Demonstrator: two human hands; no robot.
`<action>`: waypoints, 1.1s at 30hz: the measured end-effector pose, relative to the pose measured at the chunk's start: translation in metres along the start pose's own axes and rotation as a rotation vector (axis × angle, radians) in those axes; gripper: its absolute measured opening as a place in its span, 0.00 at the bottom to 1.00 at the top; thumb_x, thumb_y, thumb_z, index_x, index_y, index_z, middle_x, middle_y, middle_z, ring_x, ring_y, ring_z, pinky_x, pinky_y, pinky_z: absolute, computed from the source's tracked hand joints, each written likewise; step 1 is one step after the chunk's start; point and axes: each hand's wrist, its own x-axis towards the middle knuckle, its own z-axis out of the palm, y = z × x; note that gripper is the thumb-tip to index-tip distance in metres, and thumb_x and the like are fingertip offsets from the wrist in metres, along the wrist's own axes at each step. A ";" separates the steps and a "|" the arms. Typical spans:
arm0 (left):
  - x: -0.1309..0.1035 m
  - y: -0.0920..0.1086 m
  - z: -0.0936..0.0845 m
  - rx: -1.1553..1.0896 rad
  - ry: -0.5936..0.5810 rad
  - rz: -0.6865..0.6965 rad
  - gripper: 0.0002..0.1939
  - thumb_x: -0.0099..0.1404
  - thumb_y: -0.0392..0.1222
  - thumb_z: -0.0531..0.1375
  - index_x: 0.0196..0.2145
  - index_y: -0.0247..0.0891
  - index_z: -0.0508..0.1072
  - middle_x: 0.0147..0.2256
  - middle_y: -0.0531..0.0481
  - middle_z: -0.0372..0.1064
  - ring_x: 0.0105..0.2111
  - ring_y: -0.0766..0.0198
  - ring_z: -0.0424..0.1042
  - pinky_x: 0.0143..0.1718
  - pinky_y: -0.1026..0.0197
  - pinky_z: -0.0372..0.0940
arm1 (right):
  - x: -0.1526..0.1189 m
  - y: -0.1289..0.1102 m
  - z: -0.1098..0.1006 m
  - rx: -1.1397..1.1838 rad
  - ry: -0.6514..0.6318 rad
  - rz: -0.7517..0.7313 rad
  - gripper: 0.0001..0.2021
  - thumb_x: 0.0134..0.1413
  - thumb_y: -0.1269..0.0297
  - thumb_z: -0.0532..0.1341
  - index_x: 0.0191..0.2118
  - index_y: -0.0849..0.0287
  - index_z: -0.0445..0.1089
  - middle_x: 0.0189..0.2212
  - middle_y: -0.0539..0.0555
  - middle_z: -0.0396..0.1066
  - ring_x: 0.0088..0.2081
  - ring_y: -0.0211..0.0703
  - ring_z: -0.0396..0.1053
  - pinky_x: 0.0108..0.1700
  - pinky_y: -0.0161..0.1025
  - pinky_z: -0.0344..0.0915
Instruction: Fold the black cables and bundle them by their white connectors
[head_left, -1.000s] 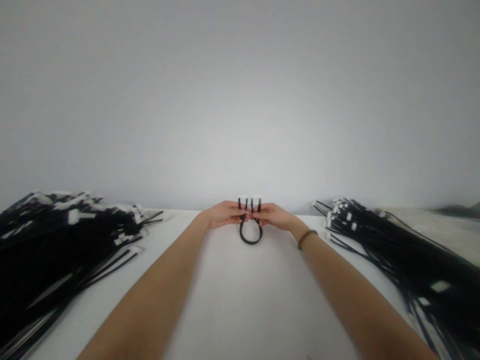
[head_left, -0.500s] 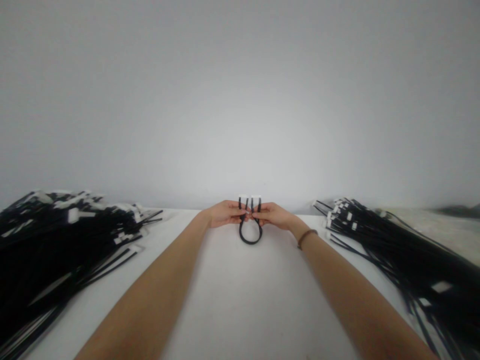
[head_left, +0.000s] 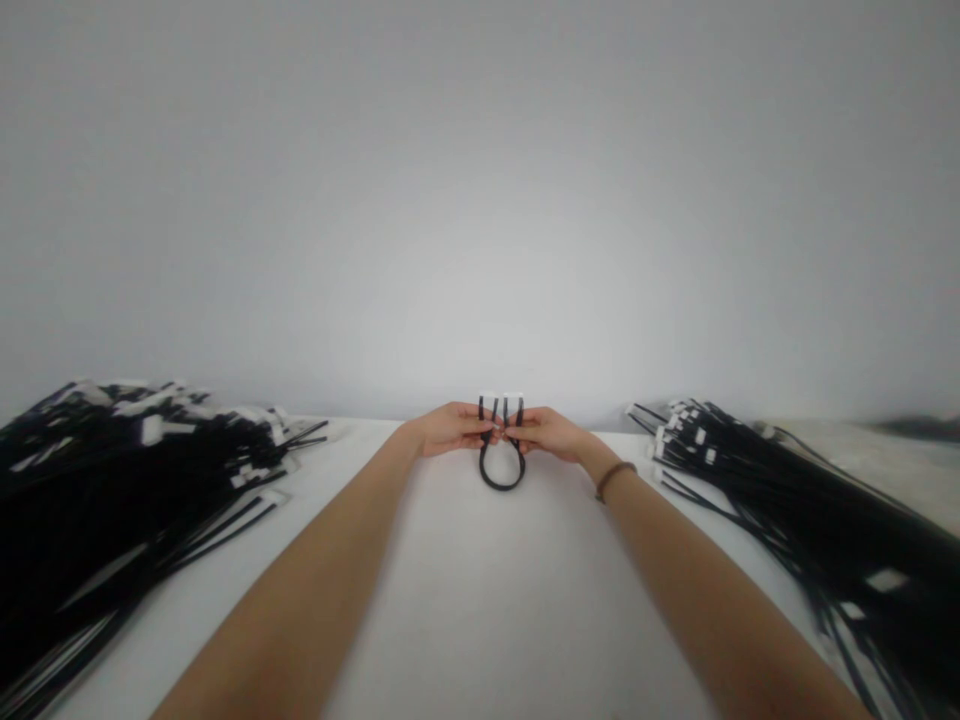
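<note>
Between my two hands, near the far edge of the white table, a short black cable (head_left: 502,487) is bent so that its loop hangs toward me. Its two ends point up side by side, each split into two strands topped by a white connector. My left hand (head_left: 456,429) pinches the left end below its connector. With thumb and fingers, my right hand (head_left: 545,433) grips the right end the same way. The fingertips of both hands almost meet in the middle. Small details of the connectors are blurred.
A large pile of black cables with white connectors (head_left: 112,500) lies on the left of the table (head_left: 525,610). Another bundle of such cables (head_left: 810,510) lies on the right, beside a translucent plastic sheet (head_left: 862,450). A pale wall (head_left: 480,200) rises behind the table.
Hardly anything differs. Both hands keep their hold on the cable, and the whole view has shifted by a few pixels.
</note>
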 end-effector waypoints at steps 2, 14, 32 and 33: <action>0.000 -0.001 -0.001 0.004 0.002 0.000 0.14 0.51 0.39 0.61 0.37 0.32 0.70 0.37 0.43 0.67 0.38 0.65 0.66 0.44 0.60 0.58 | 0.000 -0.001 0.000 -0.001 0.002 0.002 0.17 0.42 0.61 0.62 0.39 0.66 0.67 0.36 0.58 0.68 0.26 0.29 0.62 0.31 0.31 0.61; 0.001 0.004 0.002 -0.051 0.048 -0.051 0.14 0.51 0.39 0.61 0.36 0.30 0.71 0.35 0.42 0.68 0.35 0.66 0.67 0.42 0.63 0.59 | -0.002 -0.003 0.002 0.016 0.010 0.018 0.17 0.42 0.61 0.62 0.39 0.66 0.67 0.36 0.58 0.68 0.26 0.29 0.62 0.31 0.31 0.61; 0.002 0.003 0.002 -0.037 0.063 -0.057 0.13 0.51 0.40 0.61 0.35 0.30 0.71 0.34 0.43 0.68 0.35 0.66 0.67 0.42 0.64 0.59 | -0.001 -0.003 0.002 0.008 0.009 0.013 0.17 0.41 0.60 0.62 0.38 0.66 0.68 0.35 0.57 0.68 0.25 0.28 0.61 0.31 0.31 0.61; 0.002 0.003 0.002 -0.034 0.063 -0.058 0.13 0.51 0.40 0.61 0.35 0.30 0.71 0.34 0.43 0.68 0.35 0.66 0.67 0.41 0.64 0.59 | -0.001 -0.003 0.002 0.011 0.007 0.012 0.17 0.41 0.61 0.62 0.38 0.66 0.67 0.35 0.57 0.68 0.25 0.28 0.61 0.32 0.32 0.61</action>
